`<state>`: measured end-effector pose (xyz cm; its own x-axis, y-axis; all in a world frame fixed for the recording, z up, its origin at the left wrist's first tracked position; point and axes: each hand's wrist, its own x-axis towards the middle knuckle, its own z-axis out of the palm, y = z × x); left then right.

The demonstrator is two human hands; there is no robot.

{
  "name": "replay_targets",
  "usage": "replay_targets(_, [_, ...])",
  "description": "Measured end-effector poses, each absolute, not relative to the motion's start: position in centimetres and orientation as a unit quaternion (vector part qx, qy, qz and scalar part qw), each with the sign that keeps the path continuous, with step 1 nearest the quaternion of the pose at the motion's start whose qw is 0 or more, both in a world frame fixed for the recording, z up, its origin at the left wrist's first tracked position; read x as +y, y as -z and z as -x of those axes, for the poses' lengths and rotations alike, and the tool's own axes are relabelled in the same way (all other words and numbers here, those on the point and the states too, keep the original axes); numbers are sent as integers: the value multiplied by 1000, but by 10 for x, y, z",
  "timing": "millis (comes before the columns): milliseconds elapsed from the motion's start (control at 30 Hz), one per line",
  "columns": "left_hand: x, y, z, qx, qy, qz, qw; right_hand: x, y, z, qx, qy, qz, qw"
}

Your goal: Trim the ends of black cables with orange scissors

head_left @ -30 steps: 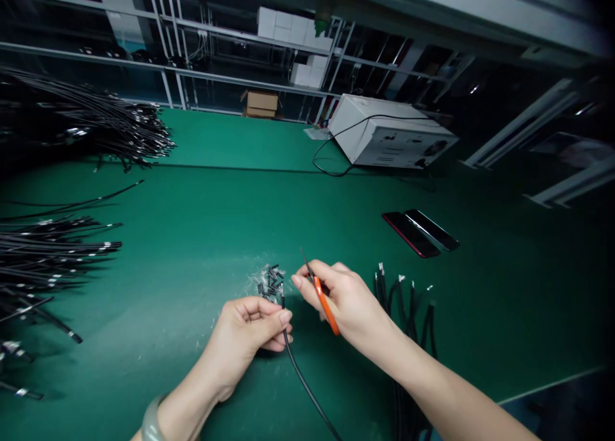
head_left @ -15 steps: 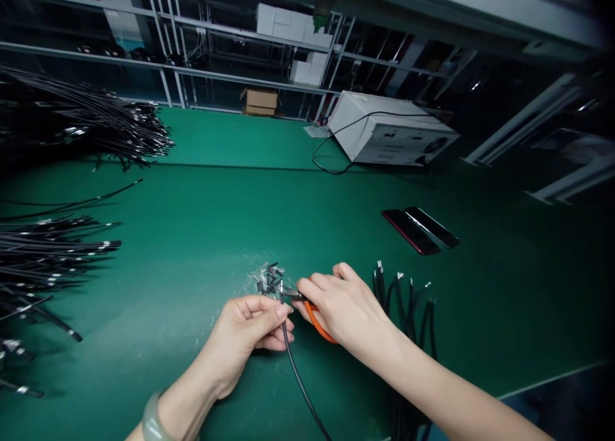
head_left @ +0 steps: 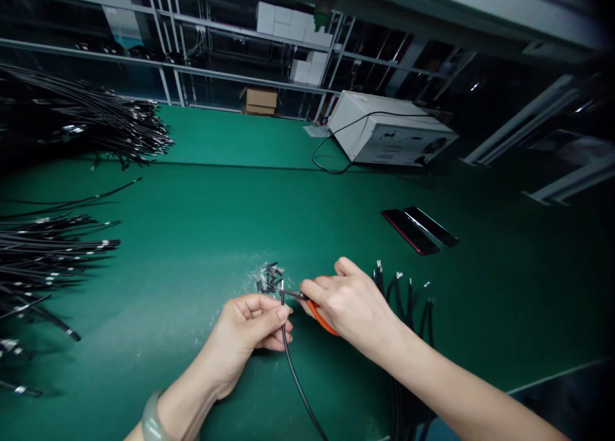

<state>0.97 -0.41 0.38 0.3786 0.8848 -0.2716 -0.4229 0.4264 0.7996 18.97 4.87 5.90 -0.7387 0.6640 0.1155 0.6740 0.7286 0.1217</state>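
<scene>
Between thumb and fingers, my left hand (head_left: 252, 325) pinches a black cable (head_left: 294, 367) close to its upper end, where a short pale tip shows. The rest of the cable curves down toward the bottom edge. My right hand (head_left: 353, 300) is wrapped round a pair of scissors (head_left: 323, 318) with orange handles. Its dark blades point left and meet the cable just below the pale tip; whether they touch it I cannot tell. Just behind the cable end lies a small pile of black offcuts (head_left: 270, 277) with fine whitish strands.
Bundles of black cables (head_left: 57, 255) lie at the left on the green table (head_left: 216, 204). More cables (head_left: 408, 300) lie beside my right forearm. Two phones (head_left: 420, 229) rest at the right. A white metal box (head_left: 391, 130) with a cord stands behind, before shelving (head_left: 230, 72).
My right hand and the scissors have shifted slightly to the right and up, the blades still at the cable end. My left hand keeps its pinch nearly unmoved.
</scene>
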Motion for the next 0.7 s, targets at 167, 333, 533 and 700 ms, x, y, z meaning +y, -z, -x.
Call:
replay_targets(167, [-3,1,-7,369,-421,-316,766,47,-66,-188,-912,60,404,36])
replay_targets(333, [-2,3,-6,374,-427,-324,757,43,-66,-182,-913,98,395,1])
replay_targets(533, [-2,3,-7,382,-420,-334,753,44,-65,-179,-920,129,370,5])
replay_targets(700, [-2,2,-9,383,-423,-341,747,44,-67,-181,-925,140,352,-31])
